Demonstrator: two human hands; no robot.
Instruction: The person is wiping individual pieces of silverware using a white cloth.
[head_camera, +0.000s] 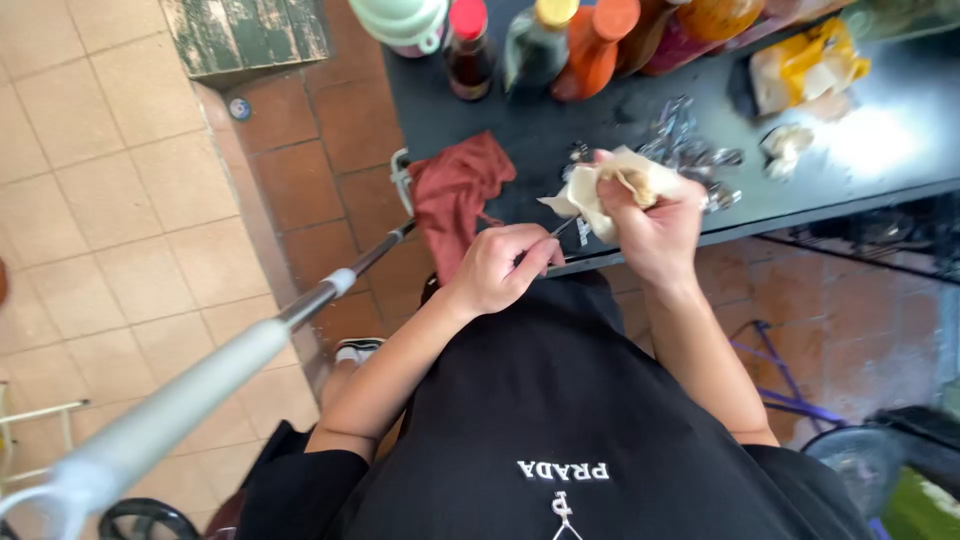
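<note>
My left hand (500, 268) is closed around the handle of a thin metal utensil (562, 228), held just in front of the dark table's edge (800, 210). Its far end goes into a crumpled pale cloth (600, 190), which my right hand (650, 225) grips and wraps around it. Behind my hands, a heap of shiny metal cutlery (690, 150) lies on the table. A dark red rag (455, 190) hangs over the table's corner, left of my left hand.
Several sauce bottles (590, 45) and a pale green lidded container (400, 20) stand along the table's far side. A yellow and white packet (805, 65) and a crumpled tissue (785, 145) lie to the right. A grey pole (200, 385) crosses the tiled floor at left.
</note>
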